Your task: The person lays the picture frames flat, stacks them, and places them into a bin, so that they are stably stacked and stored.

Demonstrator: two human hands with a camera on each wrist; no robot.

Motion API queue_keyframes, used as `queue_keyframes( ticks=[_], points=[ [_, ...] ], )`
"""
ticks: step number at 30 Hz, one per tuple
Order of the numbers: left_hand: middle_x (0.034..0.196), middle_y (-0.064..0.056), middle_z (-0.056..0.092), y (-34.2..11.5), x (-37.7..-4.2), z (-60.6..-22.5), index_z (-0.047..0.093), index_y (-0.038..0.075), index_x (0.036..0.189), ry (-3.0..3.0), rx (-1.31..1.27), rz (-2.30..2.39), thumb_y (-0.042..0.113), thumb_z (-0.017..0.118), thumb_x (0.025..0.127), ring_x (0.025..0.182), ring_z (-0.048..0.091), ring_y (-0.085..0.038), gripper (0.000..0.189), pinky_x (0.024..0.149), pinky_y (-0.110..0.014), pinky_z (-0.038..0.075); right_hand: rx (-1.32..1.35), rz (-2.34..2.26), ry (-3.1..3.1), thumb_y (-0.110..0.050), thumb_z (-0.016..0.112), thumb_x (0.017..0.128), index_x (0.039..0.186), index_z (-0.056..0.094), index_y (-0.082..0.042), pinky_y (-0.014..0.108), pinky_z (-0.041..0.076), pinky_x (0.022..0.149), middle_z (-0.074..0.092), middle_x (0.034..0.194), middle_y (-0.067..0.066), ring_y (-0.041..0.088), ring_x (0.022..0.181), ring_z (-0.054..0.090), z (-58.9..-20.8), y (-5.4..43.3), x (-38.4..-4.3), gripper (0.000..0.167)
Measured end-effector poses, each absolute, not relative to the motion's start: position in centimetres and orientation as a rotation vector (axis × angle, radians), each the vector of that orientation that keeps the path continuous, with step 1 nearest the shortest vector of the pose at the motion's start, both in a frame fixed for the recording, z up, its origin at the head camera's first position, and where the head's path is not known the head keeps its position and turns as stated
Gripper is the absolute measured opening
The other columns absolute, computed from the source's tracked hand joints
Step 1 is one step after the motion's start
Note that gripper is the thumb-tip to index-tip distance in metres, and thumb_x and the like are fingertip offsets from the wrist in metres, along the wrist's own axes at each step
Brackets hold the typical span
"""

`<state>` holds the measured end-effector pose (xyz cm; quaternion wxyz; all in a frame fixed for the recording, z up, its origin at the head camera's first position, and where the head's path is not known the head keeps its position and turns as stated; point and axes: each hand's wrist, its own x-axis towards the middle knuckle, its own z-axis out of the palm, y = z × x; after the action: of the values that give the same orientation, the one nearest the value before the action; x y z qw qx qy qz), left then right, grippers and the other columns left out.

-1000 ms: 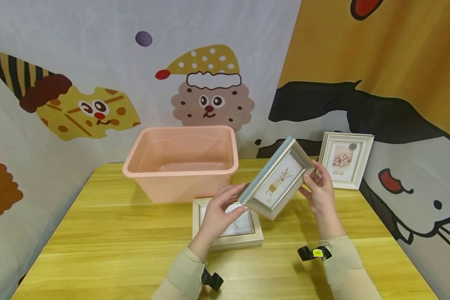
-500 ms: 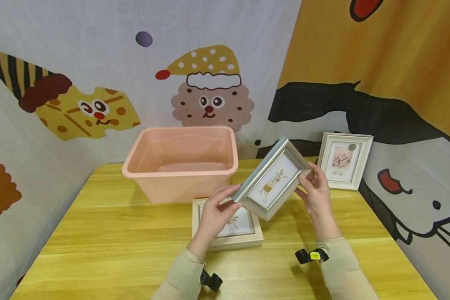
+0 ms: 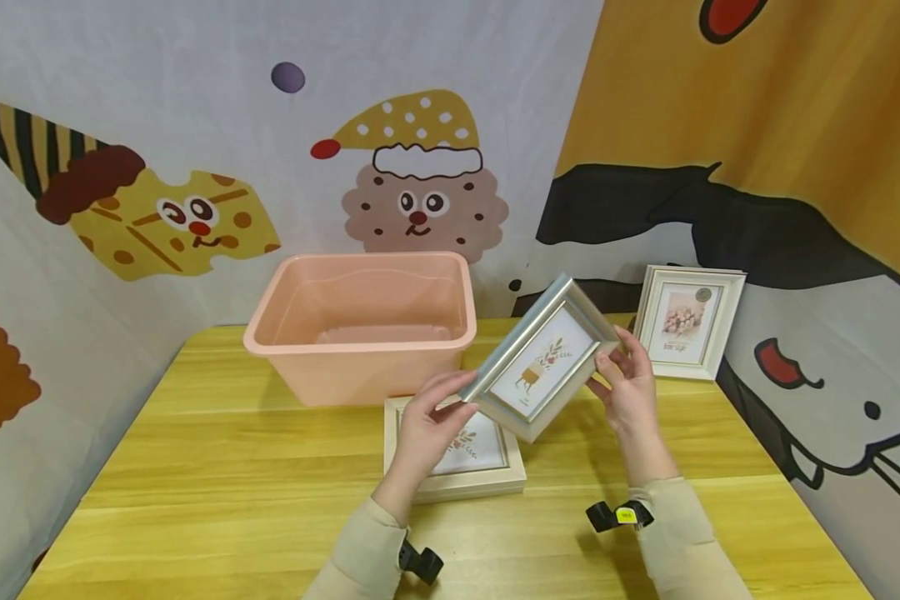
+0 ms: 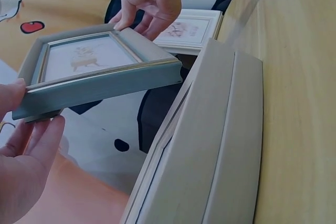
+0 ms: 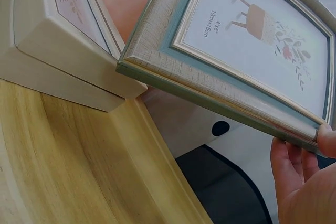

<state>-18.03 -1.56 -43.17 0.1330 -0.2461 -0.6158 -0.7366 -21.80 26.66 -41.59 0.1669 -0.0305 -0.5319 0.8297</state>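
Observation:
Between both hands a picture frame [image 3: 543, 362] with a silvery, blue-green moulding and a plant print is held tilted above the table. My left hand [image 3: 427, 425] pinches its lower left corner, thumb on the front and fingers beneath, as the left wrist view shows. On the right edge, my right hand [image 3: 630, 383] grips it with the thumb in front and fingers behind. Below it, two cream picture frames [image 3: 472, 479] lie stacked flat on the table, partly hidden by the left hand and the held frame. The right wrist view shows a size label on the held frame's print [image 5: 252, 30].
A pink plastic tub [image 3: 367, 367] stands at the back of the wooden table [image 3: 232, 500], just behind the stack. At the back right, white picture frames [image 3: 690, 321] lean upright against the cartoon-printed cloth [image 3: 615, 100].
Both hands have shifted slightly left and the held picture frame has moved with them, its front turning a little more towards the head camera. The stack and tub stay put.

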Motion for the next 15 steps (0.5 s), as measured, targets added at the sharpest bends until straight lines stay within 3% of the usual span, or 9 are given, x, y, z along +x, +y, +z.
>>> queue_keyframes(
  ticks=[15],
  points=[
    [0.119, -0.022, 0.063, -1.19, -17.93, -43.30, 0.065, -0.007, 0.123, -1.735, -0.607, -2.101, -0.013, 0.072, 0.082, 0.103, 0.062, -0.014, 0.042, 0.085, -0.036, 0.058, -0.089, 2.355, -1.518, 0.006, 0.055, 0.097, 0.130, 0.058, -0.025, 0.028, 0.060, 0.068, 0.055, 0.107, 0.003, 0.010, 0.088, 0.060, -41.94, 25.89, -21.50, 0.045]
  ],
)
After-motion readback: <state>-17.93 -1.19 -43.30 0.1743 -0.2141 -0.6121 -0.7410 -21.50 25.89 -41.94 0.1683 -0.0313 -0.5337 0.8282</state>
